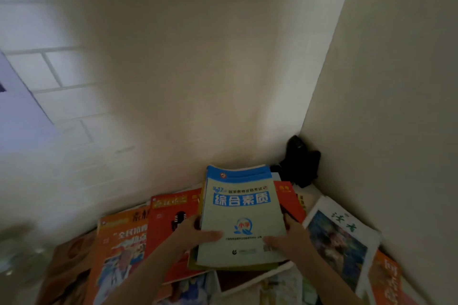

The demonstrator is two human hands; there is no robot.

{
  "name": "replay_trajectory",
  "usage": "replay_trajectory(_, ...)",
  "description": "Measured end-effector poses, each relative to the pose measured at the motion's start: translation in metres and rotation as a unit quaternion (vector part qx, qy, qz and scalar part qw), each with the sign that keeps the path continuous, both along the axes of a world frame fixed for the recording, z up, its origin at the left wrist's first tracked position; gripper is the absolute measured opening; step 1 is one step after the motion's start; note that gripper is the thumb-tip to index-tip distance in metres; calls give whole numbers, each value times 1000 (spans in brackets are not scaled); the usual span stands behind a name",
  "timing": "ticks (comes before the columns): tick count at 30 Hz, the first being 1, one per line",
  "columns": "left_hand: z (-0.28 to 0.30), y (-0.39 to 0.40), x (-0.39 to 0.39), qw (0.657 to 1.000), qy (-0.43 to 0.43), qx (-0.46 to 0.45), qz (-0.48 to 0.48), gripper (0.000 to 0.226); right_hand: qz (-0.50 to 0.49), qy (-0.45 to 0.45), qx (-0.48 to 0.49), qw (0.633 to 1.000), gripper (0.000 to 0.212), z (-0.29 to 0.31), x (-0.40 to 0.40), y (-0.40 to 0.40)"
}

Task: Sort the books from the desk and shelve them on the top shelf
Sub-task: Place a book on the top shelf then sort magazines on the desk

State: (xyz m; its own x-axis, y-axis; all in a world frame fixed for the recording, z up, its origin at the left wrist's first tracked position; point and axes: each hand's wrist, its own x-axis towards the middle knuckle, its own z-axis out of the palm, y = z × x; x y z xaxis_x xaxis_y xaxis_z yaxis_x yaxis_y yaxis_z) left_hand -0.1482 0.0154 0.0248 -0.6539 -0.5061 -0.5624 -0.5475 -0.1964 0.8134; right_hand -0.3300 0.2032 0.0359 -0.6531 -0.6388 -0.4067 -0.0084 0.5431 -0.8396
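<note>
Head view.

Item, held: a pale green book with a blue top band [241, 215], uppermost of a small stack, lying flat near the corner where two cream walls meet. Left hand [190, 233] clamps the stack's left edge, thumb across the cover, fingers tucked beneath. Right hand [288, 236] clamps the right edge in the same way. A grip from both sides likely serves to square the stack and keep several volumes together for lifting as one lot.

Item, beneath and to the left: a red magazine [171, 208], partly covered by the stack; beside it an orange magazine [119, 247] with a figure in white on its cover. Both lie flat and overlap.

Item, to the right: a white magazine with green lettering [339, 233], tilted against the side wall; a further orange cover at the far right edge, blurred.

Item, in the corner: a dark object [301, 161], kind not discernible, just behind the stack.

Obstructions: loose overlapping covers all round may drag when the stack rises. The top shelf is not in view.
</note>
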Motion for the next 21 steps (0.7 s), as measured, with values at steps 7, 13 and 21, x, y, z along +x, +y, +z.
replay_trajectory(7,-21,-14,-4,990,-92,-111,5,86,-4,-6,9,1000,43,-2,3,3)
replay_trajectory(13,-20,-9,-13,994,-50,28,94,93,13,-28,37,999,53,-5,-7,-5)
replay_trajectory(21,-27,-18,-29,992,-55,-19,115,85,28,0,45,999,46,-22,-11,-12)
